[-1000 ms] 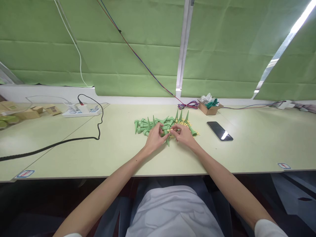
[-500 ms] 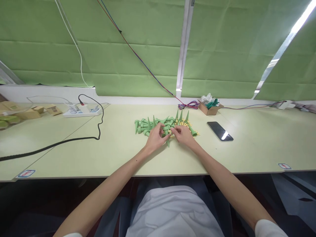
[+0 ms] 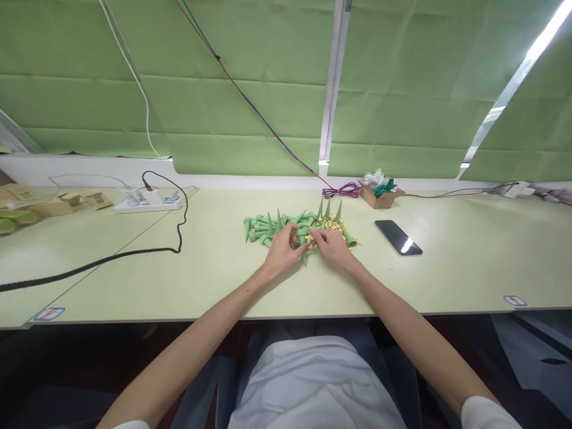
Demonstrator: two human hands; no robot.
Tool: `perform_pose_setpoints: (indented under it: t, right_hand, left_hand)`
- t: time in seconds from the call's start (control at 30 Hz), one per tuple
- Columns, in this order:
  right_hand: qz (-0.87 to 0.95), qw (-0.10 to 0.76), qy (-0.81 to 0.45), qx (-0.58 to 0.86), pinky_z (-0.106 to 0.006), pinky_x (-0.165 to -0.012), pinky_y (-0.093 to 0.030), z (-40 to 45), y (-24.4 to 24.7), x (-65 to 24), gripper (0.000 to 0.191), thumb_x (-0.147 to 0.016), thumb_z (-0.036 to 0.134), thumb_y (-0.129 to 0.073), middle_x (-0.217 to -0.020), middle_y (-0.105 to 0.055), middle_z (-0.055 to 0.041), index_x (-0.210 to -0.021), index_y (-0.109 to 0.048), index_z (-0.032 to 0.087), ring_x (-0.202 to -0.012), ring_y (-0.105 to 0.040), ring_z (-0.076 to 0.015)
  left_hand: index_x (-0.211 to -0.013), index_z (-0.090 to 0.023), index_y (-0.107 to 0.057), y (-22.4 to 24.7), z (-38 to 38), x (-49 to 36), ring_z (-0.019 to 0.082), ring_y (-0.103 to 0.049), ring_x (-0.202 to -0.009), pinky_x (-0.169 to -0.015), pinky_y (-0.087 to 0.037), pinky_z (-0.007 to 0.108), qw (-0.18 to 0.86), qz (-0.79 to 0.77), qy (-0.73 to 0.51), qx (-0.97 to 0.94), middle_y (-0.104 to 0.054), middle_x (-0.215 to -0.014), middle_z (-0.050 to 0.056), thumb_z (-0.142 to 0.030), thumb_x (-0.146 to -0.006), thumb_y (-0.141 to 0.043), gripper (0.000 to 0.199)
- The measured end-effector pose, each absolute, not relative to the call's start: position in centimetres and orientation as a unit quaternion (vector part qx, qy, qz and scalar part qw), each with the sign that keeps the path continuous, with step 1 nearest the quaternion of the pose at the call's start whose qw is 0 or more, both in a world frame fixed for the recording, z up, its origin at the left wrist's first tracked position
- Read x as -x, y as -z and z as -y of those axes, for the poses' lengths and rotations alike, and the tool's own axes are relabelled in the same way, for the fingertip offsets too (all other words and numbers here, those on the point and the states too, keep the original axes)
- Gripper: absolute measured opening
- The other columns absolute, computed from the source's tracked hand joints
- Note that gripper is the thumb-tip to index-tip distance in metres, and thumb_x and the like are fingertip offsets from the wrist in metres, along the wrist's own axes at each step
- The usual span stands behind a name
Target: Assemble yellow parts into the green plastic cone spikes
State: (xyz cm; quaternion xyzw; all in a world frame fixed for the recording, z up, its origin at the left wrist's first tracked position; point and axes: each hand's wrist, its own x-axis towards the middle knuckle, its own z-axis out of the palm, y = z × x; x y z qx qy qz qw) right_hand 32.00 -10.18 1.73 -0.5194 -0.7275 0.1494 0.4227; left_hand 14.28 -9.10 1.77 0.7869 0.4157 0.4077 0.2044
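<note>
My left hand (image 3: 283, 245) is closed on a green cone-shaped piece (image 3: 301, 236), whose pointed end hangs down beneath the fingers. Touching the right side of that piece, my right hand (image 3: 328, 243) has its thumb and fingertips pinched; what is between them is too small to make out. Around and behind both hands lies a pile of green cone pieces (image 3: 261, 227), a few with their points up. Small yellow parts (image 3: 331, 224) are heaped just behind my right hand, with more green cones among them.
A black phone (image 3: 398, 238) lies to the right. Behind it stands a small cardboard box (image 3: 379, 199) beside bundled wires (image 3: 342, 190). At left are a power strip (image 3: 149, 203), a black cable (image 3: 129, 253) and cardboard pieces (image 3: 53, 205).
My right hand has shifted very slightly and its fingertips now meet the green piece more closely. My left hand has hardly moved.
</note>
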Motion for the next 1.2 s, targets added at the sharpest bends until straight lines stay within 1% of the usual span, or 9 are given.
perform_pose_setpoints:
  t: [0.1,0.23,0.4,0.5,0.7,0.9,1.0,1.13,1.2]
  right_hand:
    - [0.717,0.431,-0.159,0.524,-0.027,-0.061,-0.039,10.26,-1.8,-31.99,0.053,-0.096,0.057,-0.042,-0.052,-0.057,-0.0007,-0.062,-0.057,0.02,-0.053,-0.052,-0.0146]
    - [0.71,0.452,-0.191,0.505,-0.027,-0.061,-0.043,10.27,-1.69,-32.02,0.027,-0.088,0.047,-0.059,-0.069,-0.067,-0.0013,-0.085,-0.063,0.02,-0.057,-0.057,-0.0147]
    - [0.723,0.458,-0.198,0.478,-0.026,-0.06,-0.043,10.18,-1.49,-32.03,0.016,-0.086,0.034,-0.059,-0.069,-0.065,-0.0017,-0.082,-0.061,0.018,-0.062,-0.058,-0.0151]
    - [0.727,0.443,-0.193,0.488,-0.025,-0.058,-0.04,10.22,-1.61,-32.03,0.018,-0.088,0.031,-0.056,-0.064,-0.062,-0.0003,-0.076,-0.06,0.018,-0.058,-0.055,-0.0138]
    - [0.742,0.42,-0.126,0.507,-0.027,-0.056,-0.031,10.04,-1.58,-32.1,0.044,-0.095,0.041,-0.046,-0.052,-0.048,0.0017,-0.058,-0.05,0.019,-0.051,-0.041,-0.0122]
    - [0.728,0.421,-0.153,0.52,-0.027,-0.06,-0.036,10.17,-1.77,-32.01,0.055,-0.099,0.05,-0.037,-0.05,-0.053,0.0001,-0.056,-0.054,0.019,-0.051,-0.048,-0.0136]
    - [0.716,0.425,-0.157,0.531,-0.028,-0.062,-0.039,10.34,-1.98,-31.95,0.05,-0.098,0.05,-0.041,-0.054,-0.059,-0.0005,-0.062,-0.055,0.02,-0.053,-0.052,-0.0144]
    - [0.716,0.434,-0.173,0.519,-0.028,-0.064,-0.042,10.36,-1.86,-31.94,0.026,-0.092,0.044,-0.055,-0.068,-0.067,-0.0011,-0.086,-0.063,0.02,-0.059,-0.058,-0.0155]
    - [0.726,0.433,-0.176,0.504,-0.027,-0.062,-0.042,10.33,-1.72,-31.93,0.02,-0.089,0.04,-0.059,-0.072,-0.067,-0.0015,-0.089,-0.063,0.02,-0.059,-0.058,-0.0153]
  left_hand:
    - [-0.105,-0.021,-0.05,-1.79,9.06,-14.31,0.014,-0.048,-0.06,-0.059,-0.038,0.027,0.194,-0.424,-0.409,-0.784,-0.051,-0.075,-0.002,-0.032,-0.078,-0.069,0.035]
    - [-0.104,-0.02,-0.05,-1.85,8.99,-14.32,0.014,-0.049,-0.063,-0.059,-0.038,0.027,0.193,-0.432,-0.412,-0.779,-0.052,-0.076,-0.002,-0.033,-0.078,-0.068,0.034]
    - [-0.104,-0.02,-0.05,-1.83,8.94,-14.3,0.014,-0.049,-0.062,-0.059,-0.038,0.026,0.198,-0.427,-0.412,-0.78,-0.052,-0.076,-0.002,-0.033,-0.078,-0.068,0.035]
    - [-0.105,-0.021,-0.05,-1.73,8.93,-14.29,0.014,-0.049,-0.061,-0.059,-0.038,0.027,0.196,-0.423,-0.41,-0.784,-0.051,-0.076,-0.002,-0.033,-0.078,-0.068,0.034]
    - [-0.105,-0.021,-0.05,-1.67,9.0,-14.31,0.014,-0.05,-0.061,-0.06,-0.039,0.027,0.204,-0.412,-0.411,-0.787,-0.051,-0.076,-0.002,-0.032,-0.077,-0.069,0.036]
    - [-0.105,-0.021,-0.05,-1.66,8.96,-14.33,0.014,-0.049,-0.06,-0.06,-0.039,0.027,0.201,-0.414,-0.41,-0.787,-0.051,-0.075,-0.003,-0.033,-0.078,-0.068,0.035]
    - [-0.104,-0.021,-0.05,-1.68,8.88,-14.31,0.014,-0.049,-0.061,-0.06,-0.039,0.027,0.193,-0.423,-0.413,-0.783,-0.051,-0.074,-0.002,-0.034,-0.078,-0.068,0.035]
    - [-0.105,-0.02,-0.05,-1.73,8.92,-14.3,0.014,-0.05,-0.062,-0.059,-0.038,0.027,0.191,-0.431,-0.416,-0.778,-0.051,-0.075,-0.002,-0.033,-0.078,-0.068,0.035]
    - [-0.106,-0.02,-0.05,-1.74,8.97,-14.3,0.014,-0.05,-0.062,-0.059,-0.037,0.026,0.195,-0.431,-0.415,-0.777,-0.052,-0.077,-0.002,-0.033,-0.078,-0.068,0.035]
